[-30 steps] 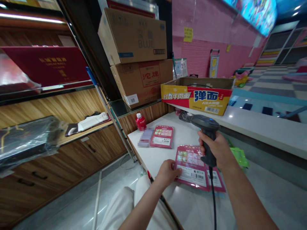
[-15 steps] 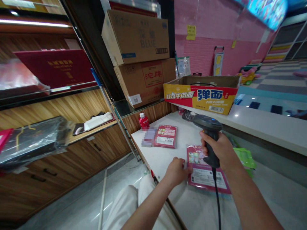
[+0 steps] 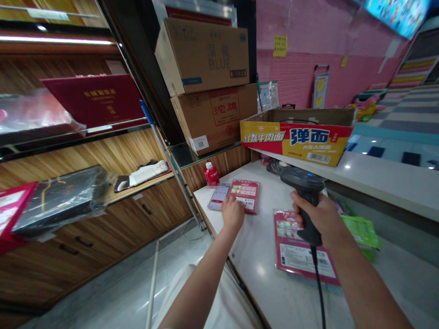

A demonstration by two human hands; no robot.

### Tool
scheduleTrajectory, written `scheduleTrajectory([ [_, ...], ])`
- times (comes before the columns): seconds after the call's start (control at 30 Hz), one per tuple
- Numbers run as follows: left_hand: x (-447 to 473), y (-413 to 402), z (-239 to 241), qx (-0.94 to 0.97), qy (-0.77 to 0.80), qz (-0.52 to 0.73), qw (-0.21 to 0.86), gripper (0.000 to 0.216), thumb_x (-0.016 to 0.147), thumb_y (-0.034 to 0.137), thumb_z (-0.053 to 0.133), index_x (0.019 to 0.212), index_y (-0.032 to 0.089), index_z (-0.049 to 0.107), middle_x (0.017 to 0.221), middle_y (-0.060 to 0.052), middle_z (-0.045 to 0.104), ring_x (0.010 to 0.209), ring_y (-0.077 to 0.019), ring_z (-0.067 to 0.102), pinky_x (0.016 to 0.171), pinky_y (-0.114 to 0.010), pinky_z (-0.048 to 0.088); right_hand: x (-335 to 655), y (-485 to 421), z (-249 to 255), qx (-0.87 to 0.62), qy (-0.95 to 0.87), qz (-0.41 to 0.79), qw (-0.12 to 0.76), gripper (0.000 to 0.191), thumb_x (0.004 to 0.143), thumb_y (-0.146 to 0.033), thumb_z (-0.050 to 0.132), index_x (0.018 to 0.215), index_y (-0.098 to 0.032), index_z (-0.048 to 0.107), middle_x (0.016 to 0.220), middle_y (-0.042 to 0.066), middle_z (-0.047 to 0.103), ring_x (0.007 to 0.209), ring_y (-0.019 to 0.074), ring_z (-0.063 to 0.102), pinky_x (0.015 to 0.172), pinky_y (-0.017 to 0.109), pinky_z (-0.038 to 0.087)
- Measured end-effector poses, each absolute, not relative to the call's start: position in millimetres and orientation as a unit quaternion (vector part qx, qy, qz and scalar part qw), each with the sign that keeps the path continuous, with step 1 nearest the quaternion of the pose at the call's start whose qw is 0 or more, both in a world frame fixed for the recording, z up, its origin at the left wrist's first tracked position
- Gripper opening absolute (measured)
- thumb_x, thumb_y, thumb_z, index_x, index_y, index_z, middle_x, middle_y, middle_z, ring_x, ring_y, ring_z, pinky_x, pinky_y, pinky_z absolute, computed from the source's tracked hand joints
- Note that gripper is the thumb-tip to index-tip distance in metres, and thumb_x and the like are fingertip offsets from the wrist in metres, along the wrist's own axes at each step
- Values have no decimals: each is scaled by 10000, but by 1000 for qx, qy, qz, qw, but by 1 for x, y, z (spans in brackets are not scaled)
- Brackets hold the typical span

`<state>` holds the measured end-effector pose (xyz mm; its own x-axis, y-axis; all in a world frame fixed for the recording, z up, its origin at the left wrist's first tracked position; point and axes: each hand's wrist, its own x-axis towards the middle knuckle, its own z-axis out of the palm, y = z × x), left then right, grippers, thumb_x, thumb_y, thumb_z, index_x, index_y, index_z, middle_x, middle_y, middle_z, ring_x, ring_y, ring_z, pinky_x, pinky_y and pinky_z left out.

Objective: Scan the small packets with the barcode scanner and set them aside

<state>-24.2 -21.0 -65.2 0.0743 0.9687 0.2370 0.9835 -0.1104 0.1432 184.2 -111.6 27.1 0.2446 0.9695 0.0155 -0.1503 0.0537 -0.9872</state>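
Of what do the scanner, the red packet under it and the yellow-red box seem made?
Scanner: matte black, probably plastic; smooth, moulded shell. Red packet: glossy, perhaps plastic film; its edges shine. Yellow-red box: likely printed cardboard; plain brown inner walls show.

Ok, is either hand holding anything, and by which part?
The right hand holds the black scanner by its handle. The left hand is at the far pink package; whether it grips it cannot be told.

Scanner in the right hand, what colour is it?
The scanner is black; it shows best in the head view.
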Motion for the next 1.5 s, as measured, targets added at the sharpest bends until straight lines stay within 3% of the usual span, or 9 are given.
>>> scheduleTrajectory([
  [0.2, -14, -55, -77, -740, -658, -134, 32, 290, 897, 372, 506, 1106, 223, 640, 1142, -91, 586, 1091, -269, 476, 934, -414, 332, 184, -111, 25, -511, -395, 476, 597, 382, 621, -459, 795, 754, -200, 549, 492, -61, 552, 336, 91, 463, 295, 202, 395],
  [0.37, -24, -55, -66, -743, -658, -124, 19, 288, 935, 341, 427, 921, 186, 669, 1022, -95, 608, 1024, -245, 525, 882, -368, 373, 181, -111, 24, -511, -396, 477, 595, 368, 629, -446, 794, 745, -202, 544, 485, -65, 544, 339, 91, 458, 293, 201, 394],
  [0.57, -39, -35, -60, -630, -763, -143, -5, 421, 796, 402, 652, 1065, 95, 550, 1099, -175, 567, 1015, -298, 575, 809, -355, 435, 181, -109, 22, -505, -411, 475, 592, 347, 649, -446, 782, 714, -191, 556, 494, -46, 556, 341, 88, 460, 298, 203, 398],
  [0.73, -48, -28, -65, -550, -758, -314, -153, 499, 640, 264, 802, 1029, 130, 521, 1064, -125, 580, 867, -211, 619, 726, -305, 461, 182, -108, 22, -510, -416, 473, 586, 344, 661, -459, 768, 722, -195, 556, 456, -58, 534, 336, 94, 455, 298, 204, 394],
  [0.87, -59, -24, -63, -423, -661, -392, -481, 363, 593, 268, 827, 793, 136, 555, 647, 16, 555, 536, -100, 526, 530, -225, 405, 181, -109, 21, -513, -409, 480, 583, 354, 652, -462, 770, 749, -197, 556, 471, -65, 531, 338, 91, 457, 299, 201, 391],
  [0.97, -62, -24, -60, -341, -582, -382, -632, 263, 659, 237, 779, 722, 139, 542, 547, 40, 527, 439, -53, 473, 466, -176, 374, 178, -109, 19, -512, -415, 487, 573, 351, 663, -460, 760, 771, -196, 555, 479, -68, 528, 342, 87, 457, 310, 200, 397],
  [1.1, -58, -25, -60, -323, -528, -467, -631, 235, 701, 184, 733, 888, 146, 595, 764, -32, 680, 633, -114, 649, 596, -222, 524, 171, -106, 12, -528, -416, 499, 547, 353, 673, -461, 743, 821, -205, 551, 488, -76, 543, 344, 94, 478, 307, 195, 392],
  [1.2, -53, -21, -61, -327, -493, -550, -590, 255, 737, 171, 689, 970, 156, 587, 890, -51, 698, 738, -139, 676, 683, -269, 565, 161, -103, 3, -525, -434, 512, 524, 332, 689, -455, 719, 826, -209, 542, 476, -86, 540, 322, 90, 466, 300, 191, 380],
  [1.5, -60, -6, -71, -346, -473, -624, -517, 291, 709, 212, 708, 970, 150, 593, 923, -60, 682, 754, -146, 665, 698, -292, 571, 137, -100, -13, -557, -456, 499, 483, 303, 652, -422, 722, 702, -214, 508, 415, -87, 516, 277, 102, 455, 262, 199, 366],
])
